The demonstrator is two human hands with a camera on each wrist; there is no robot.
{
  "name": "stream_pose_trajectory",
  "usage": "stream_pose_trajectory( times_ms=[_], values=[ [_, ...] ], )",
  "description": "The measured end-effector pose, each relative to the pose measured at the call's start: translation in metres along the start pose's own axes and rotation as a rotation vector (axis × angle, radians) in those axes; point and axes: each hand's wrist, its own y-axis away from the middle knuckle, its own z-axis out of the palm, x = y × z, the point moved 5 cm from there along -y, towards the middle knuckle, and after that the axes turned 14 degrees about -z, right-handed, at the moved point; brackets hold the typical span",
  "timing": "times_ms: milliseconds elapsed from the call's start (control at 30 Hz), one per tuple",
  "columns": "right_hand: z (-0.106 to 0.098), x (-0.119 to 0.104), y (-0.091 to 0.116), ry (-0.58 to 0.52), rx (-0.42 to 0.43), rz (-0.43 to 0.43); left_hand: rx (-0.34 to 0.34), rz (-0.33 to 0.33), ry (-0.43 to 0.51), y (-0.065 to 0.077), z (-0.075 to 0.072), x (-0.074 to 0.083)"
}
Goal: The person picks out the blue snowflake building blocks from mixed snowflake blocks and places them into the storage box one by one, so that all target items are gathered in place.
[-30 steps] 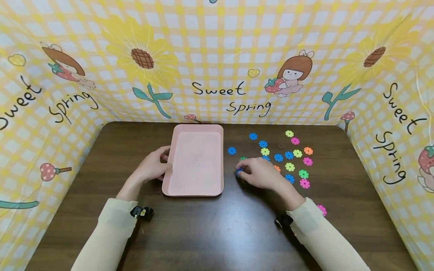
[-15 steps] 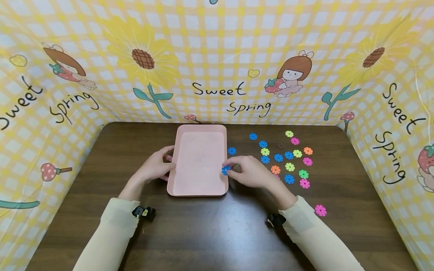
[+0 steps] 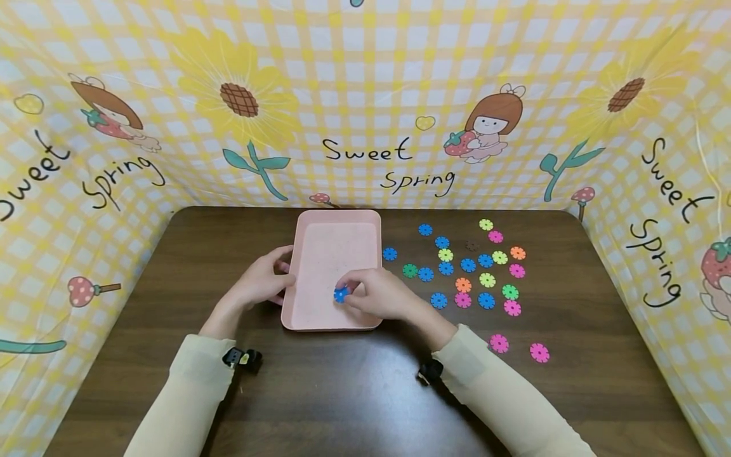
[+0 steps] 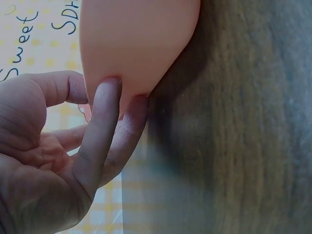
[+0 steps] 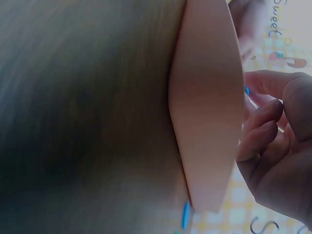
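Observation:
A shallow pink tray [image 3: 337, 254] lies on the table in the head view. My left hand [image 3: 265, 277] holds its left side; in the left wrist view fingers [image 4: 105, 105] press the outer wall while another digit reaches over the rim. Over the tray's lower right part is my right hand [image 3: 377, 293], which pinches a blue snowflake disc [image 3: 341, 294] between thumb and fingertips. A sliver of that blue disc [image 5: 247, 90] shows beyond the tray wall in the right wrist view. Right of the tray, several blue snowflake discs [image 3: 425, 274] lie flat.
Several pink [image 3: 516, 271], yellow [image 3: 487, 280], orange [image 3: 463, 285] and green discs [image 3: 510, 292] are scattered on the right of the brown table [image 3: 342, 393], with one dark brown disc [image 3: 471, 245] among them. A yellow checked cloth [image 3: 365, 76] walls the back and sides.
The tray has shifted slightly right with my left hand on it. My right hand has carried the blue disc leftward from the table, past the tray's right rim, to above the tray floor.

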Motion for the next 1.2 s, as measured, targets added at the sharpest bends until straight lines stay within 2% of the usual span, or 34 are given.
stream_pose_trajectory(
  times_ms=[200,467,600,967,1200],
  values=[
    [0.017,0.0,-0.018,-0.005,0.005,0.002,0.004,0.0,-0.001,-0.001,-0.001,0.001],
    [0.04,0.002,-0.029,-0.003,-0.088,0.041,-0.003,0.002,0.02,0.002,0.001,0.001],
    [0.044,0.001,-0.031,0.03,-0.112,0.043,0.003,0.002,0.018,0.002,0.0,0.001],
    [0.036,-0.002,-0.024,0.117,-0.126,0.034,-0.001,-0.007,-0.008,0.0,0.001,-0.001],
    [0.015,-0.007,-0.021,0.155,-0.076,0.018,-0.001,-0.015,-0.014,-0.001,0.0,-0.003]
  ],
)
